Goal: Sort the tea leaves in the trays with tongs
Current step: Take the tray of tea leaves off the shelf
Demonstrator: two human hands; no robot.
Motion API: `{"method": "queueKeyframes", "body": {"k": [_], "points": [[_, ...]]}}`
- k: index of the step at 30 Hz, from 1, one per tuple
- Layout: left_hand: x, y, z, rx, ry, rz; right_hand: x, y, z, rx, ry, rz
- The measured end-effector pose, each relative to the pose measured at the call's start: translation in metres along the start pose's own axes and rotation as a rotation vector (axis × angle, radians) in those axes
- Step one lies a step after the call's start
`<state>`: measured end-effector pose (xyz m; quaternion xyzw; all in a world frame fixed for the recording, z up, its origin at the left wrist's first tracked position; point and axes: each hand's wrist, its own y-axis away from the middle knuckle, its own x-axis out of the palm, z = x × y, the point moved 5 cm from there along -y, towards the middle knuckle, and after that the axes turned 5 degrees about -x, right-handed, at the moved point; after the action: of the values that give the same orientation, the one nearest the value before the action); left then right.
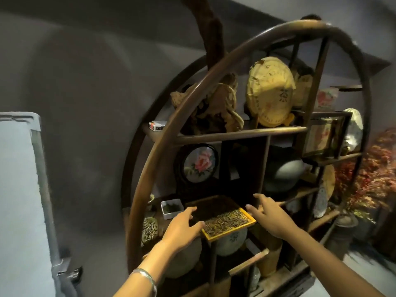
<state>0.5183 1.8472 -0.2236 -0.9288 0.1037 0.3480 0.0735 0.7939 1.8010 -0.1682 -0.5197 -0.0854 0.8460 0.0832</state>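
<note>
A yellow-rimmed tray (pixel 252 222) filled with tea leaves, dark ones at the back and paler ones at the front, sits on a lower shelf of a round wooden display rack (pixel 150 168). My left hand (pixel 184 227) rests at the tray's left edge, fingers spread and touching the rim. To the tray's right my right hand (pixel 266 213) hovers with its fingers apart and nothing in it. A small white dish of green leaves (pixel 171 209) stands just left of the tray. No tongs are in view.
The rack's shelves carry wrapped tea cakes (pixel 270 93), a carved root (pixel 214 103), a round flower picture (pixel 200 162), a dark jar (pixel 285 170) and a small box (pixel 157 125). Red foliage (pixel 372 174) stands to the right, a pale framed panel (pixel 19 200) to the left.
</note>
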Motion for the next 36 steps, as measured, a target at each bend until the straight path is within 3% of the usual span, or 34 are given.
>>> {"method": "queueKeyframes", "body": {"k": [9, 14, 20, 25, 36], "points": [[0.084, -0.048, 0.071, -0.342, 0.301, -0.046, 0.062, -0.096, -0.105, -0.072, -0.074, 0.043], [0.12, -0.057, 0.083, -0.483, 0.409, -0.123, 0.109, -0.13, -0.154, -0.043, -0.078, 0.163], [0.142, -0.063, 0.084, -0.569, 0.669, -0.266, 0.147, -0.148, -0.182, 0.103, -0.504, 0.19], [0.146, -0.066, 0.084, -0.602, 0.76, -0.317, 0.168, -0.147, -0.173, 0.194, -0.834, 0.357], [0.148, -0.068, 0.075, -0.576, 0.749, -0.394, 0.163, -0.143, -0.165, 0.071, -0.853, 0.32]]}}
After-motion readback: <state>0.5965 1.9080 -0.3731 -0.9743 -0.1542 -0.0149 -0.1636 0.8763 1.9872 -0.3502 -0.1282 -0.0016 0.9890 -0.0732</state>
